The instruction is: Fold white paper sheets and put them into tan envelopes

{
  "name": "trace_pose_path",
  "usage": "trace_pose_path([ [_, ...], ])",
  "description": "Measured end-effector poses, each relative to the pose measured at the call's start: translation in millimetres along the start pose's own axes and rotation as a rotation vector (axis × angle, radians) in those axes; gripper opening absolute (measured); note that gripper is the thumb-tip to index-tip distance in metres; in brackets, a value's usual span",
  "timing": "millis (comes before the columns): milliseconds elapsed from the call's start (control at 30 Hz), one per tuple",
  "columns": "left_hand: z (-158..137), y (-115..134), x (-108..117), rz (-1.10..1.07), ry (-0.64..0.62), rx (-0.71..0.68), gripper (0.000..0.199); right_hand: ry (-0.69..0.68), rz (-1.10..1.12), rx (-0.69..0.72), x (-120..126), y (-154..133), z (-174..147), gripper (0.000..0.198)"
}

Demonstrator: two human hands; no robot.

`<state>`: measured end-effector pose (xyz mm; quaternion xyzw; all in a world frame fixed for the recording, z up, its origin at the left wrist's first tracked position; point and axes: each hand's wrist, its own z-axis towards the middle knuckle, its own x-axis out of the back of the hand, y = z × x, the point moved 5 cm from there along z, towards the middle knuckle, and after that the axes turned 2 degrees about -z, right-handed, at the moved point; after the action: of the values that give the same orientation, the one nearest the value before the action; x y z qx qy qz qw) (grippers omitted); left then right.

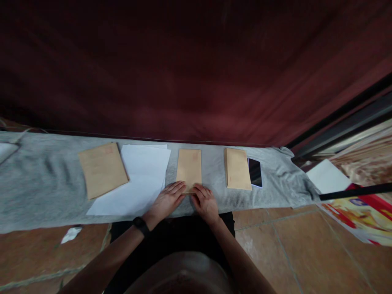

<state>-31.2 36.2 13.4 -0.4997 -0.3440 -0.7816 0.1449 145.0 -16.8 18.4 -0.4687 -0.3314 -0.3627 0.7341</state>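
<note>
A brown paper envelope (189, 165) lies lengthwise in front of me on the grey cloth, with a faint reddish mark near its far right corner. My left hand (168, 198) is at its near left corner, fingers together on the paper and thumb at the near edge. At the near right corner, my right hand (206, 203) has bent fingers and a thumb closed on the edge. The fingers hide parts of that near edge. White paper sheets (143, 179) lie to the left, partly under a stack of brown envelopes (102, 169).
Right of the hands lies another stack of brown envelopes (238, 168), touching a dark-screened phone (255, 172). The grey cloth (211, 163) covers a narrow surface before a dark red curtain (196, 81). A colourful printed box (364, 212) and a dark metal bar (355, 192) are at the right.
</note>
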Motion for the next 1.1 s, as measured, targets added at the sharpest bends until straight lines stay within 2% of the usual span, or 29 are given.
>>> trace_pose_path([
  [200, 7.9, 0.3, 0.2, 0.016, -0.023, 0.006, 0.042, 0.01, 0.012, -0.028, -2.1, 2.2, -0.5, 0.027],
  [300, -0.3, 9.0, 7.0, 0.077, -0.023, 0.001, 0.048, 0.029, 0.005, -0.03, -2.4, 1.5, -0.4, 0.026],
  [367, -17.6, 15.2, 15.8, 0.147, -0.018, -0.01, 0.053, 0.041, -0.006, -0.028, -2.5, 1.1, -0.5, 0.027],
  [467, -60.7, 11.9, 33.4, 0.257, 0.042, 0.036, 0.058, 0.05, -0.018, -0.014, -2.7, 0.6, -0.5, 0.028],
  [600, -121.5, -19.0, 51.2, 0.329, 0.128, 0.175, 0.066, 0.054, -0.012, -0.003, -3.0, -0.2, -0.7, 0.03],
  [700, -142.5, -41.3, 59.5, 0.324, 0.169, 0.187, 0.063, 0.055, -0.017, 0.0, -3.4, -1.2, -1.0, 0.03],
  [900, -130.1, -53.1, 62.0, 0.304, 0.03, 0.071, 0.058, 0.079, -0.012, 0.007, -2.8, -3.0, -1.5, 0.031],
  [1100, -102.1, -57.1, 52.0, 0.346, 0.038, 0.119, 0.061, 0.094, -0.017, 0.011, -2.4, -4.2, -1.5, 0.032],
])
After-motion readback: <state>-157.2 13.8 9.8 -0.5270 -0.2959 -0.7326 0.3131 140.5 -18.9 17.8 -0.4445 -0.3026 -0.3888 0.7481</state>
